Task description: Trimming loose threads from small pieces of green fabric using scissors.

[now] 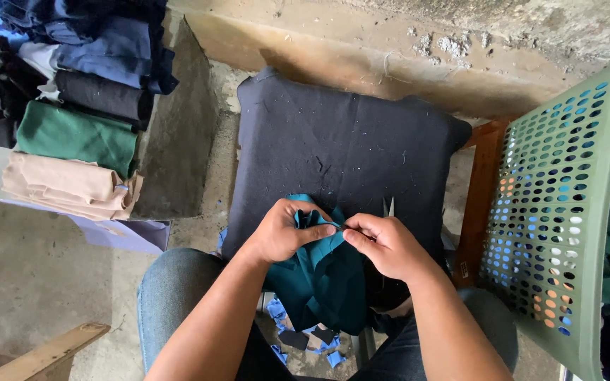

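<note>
My left hand (pixel 284 231) bunches up a piece of teal cloth (pixel 323 279) that hangs down between my knees. My right hand (pixel 383 243) pinches the same cloth right beside the left thumb, and a thin metal tip, possibly scissors (pixel 390 207), pokes up behind its knuckles. Both hands work over the near edge of a dark navy cushion (pixel 340 141) that lies in front of me.
Folded cloths in blue, dark grey, green and beige (pixel 72 134) are stacked on a ledge at the left. A green perforated plastic basket (pixel 559 212) holding fabric stands at the right beside a wooden frame (pixel 478 190). Blue and dark fabric scraps (pixel 298 335) lie on the floor.
</note>
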